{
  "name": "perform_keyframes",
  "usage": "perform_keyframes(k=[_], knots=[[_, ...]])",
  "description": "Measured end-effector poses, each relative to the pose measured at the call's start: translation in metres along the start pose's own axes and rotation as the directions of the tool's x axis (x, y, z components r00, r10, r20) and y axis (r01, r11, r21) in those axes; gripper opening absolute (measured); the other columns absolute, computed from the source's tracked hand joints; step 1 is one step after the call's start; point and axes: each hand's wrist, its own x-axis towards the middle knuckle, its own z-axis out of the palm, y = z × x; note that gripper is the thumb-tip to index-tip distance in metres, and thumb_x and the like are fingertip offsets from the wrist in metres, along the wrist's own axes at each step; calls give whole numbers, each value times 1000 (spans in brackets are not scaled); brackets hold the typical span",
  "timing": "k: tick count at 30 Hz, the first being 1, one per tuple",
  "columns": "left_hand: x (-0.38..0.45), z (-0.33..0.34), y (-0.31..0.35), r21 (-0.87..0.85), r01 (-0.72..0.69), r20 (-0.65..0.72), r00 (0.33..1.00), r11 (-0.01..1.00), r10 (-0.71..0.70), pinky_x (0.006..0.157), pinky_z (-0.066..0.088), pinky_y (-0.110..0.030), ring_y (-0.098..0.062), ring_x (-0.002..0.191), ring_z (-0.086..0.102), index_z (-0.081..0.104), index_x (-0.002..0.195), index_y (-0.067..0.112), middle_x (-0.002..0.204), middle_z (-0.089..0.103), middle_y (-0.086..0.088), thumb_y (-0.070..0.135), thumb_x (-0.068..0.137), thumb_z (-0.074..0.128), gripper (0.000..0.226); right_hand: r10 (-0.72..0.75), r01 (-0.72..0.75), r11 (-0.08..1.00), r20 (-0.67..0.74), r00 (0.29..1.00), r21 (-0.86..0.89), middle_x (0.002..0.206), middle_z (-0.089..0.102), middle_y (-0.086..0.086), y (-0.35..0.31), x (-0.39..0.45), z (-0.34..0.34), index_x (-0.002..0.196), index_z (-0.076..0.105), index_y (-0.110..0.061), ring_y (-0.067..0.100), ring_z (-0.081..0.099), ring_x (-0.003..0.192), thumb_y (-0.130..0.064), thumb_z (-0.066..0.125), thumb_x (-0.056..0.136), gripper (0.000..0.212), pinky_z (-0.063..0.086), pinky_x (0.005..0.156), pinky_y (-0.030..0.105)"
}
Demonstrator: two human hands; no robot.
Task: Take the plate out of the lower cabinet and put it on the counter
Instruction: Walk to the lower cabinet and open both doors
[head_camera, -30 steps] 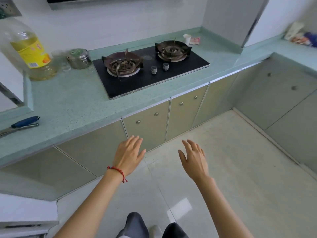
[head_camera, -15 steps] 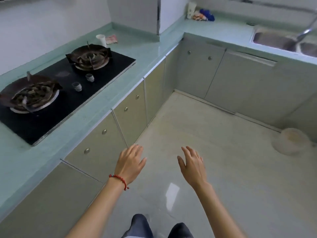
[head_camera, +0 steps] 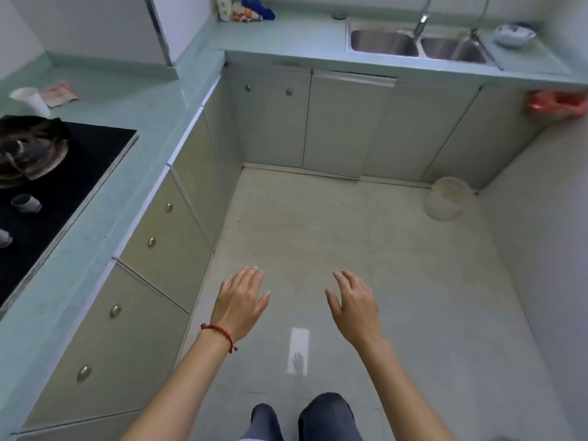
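Head view: the left hand (head_camera: 239,303) and the right hand (head_camera: 355,305) are held out in front of the body, palms down, above the pale floor (head_camera: 366,249). Both hands are spread with fingers loosely extended, and neither has hold of anything. A red bracelet (head_camera: 219,330) sits on the left wrist. The two hands are apart from each other and touch no surface. The plate cannot be seen in this view; every lower cabinet door is closed. One run of lower cabinets (head_camera: 165,237) stands along the left side, under a pale green counter (head_camera: 127,173); each door carries a round metal knob. A black stove (head_camera: 47,192) is set into that counter, with a white cup (head_camera: 30,100) near the wall behind it. A second run of lower cabinets (head_camera: 343,122) stands across the far end, under a counter section that holds a double steel sink (head_camera: 416,46) with a tap. A blue-and-white bowl (head_camera: 514,34) rests to the right of the sink. A pale round bucket (head_camera: 448,198) stands on the floor near the far right corner. Something red (head_camera: 555,105) hangs at the right end of the far cabinets. The knees, in dark trousers (head_camera: 324,418), show at the bottom edge.
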Motion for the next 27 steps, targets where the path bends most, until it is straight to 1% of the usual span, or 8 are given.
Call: perform_keyframes(k=[3, 5, 7, 9, 13, 17, 21, 27], knots=[[28, 0, 10, 0, -49, 11, 999, 999, 49, 104, 35, -43, -26, 129, 42, 45, 127, 6, 134, 51, -14, 33, 91, 46, 45, 45, -45, 999, -47, 998, 10, 136, 47, 13, 14, 13, -7, 130, 42, -8, 25, 41, 128, -27, 46, 93, 42, 33, 102, 38], [46, -2, 20, 4, -87, 10, 996, 996, 87, 96, 45, -47, -30, 119, 53, 54, 119, 3, 123, 61, -17, 38, 88, 37, 49, 71, -70, 997, -71, 995, 19, 134, 50, 14, 26, 25, -12, 128, 44, -6, 26, 43, 126, -25, 48, 92, 40, 35, 101, 39], [66, -3, 31, -6, -108, 8, 994, 994, 108, 90, 48, -49, -32, 112, 58, 58, 113, 1, 116, 65, -18, 39, 84, 29, 56, 98, -95, 995, -80, 992, 31, 132, 51, 15, 39, 39, -16, 127, 46, -6, 27, 45, 125, -24, 50, 92, 40, 36, 99, 40], [89, -1, 42, -5, -113, 8, 994, 994, 113, 91, 47, -50, -32, 113, 57, 57, 114, 1, 117, 64, -18, 40, 83, 27, 58, 130, -125, 990, -87, 988, 64, 132, 51, 15, 53, 56, -20, 127, 47, -6, 28, 45, 124, -23, 51, 91, 40, 36, 99, 40], [144, 6, 67, -28, -89, 10, 996, 996, 90, 103, 36, -47, -30, 126, 45, 49, 124, 3, 131, 54, -17, 43, 86, 25, 60, 133, -127, 989, -77, 988, 73, 136, 48, 13, 87, 101, -31, 129, 45, -8, 25, 42, 127, -27, 49, 92, 41, 33, 101, 38], [202, 8, 97, -43, -52, -19, 998, 998, 52, 107, 30, -45, -28, 131, 39, 44, 128, 4, 136, 49, -16, 37, 91, 40, 50, 109, -105, 992, -71, 991, 65, 137, 47, 12, 124, 155, -57, 129, 44, -9, 24, 40, 128, -28, 47, 93, 42, 32, 102, 37], [258, 0, 124, -52, -25, -48, 999, 998, 22, 105, 34, -47, -30, 128, 43, 48, 125, 3, 132, 53, -18, 46, 81, 16, 70, 51, -48, 998, -67, 996, 47, 137, 46, 11, 153, 212, -82, 130, 43, -9, 23, 39, 128, -28, 46, 93, 42, 30, 104, 36], [332, -11, 142, -7, 19, -38, 999, 1000, -19, 93, 45, -52, -33, 114, 56, 57, 115, 0, 118, 63, -19, 40, 83, 26, 59, 22, -19, 998, -49, 999, 54, 136, 47, 12, 182, 285, -98, 130, 43, -9, 24, 40, 128, -28, 47, 93, 42, 31, 104, 36]])
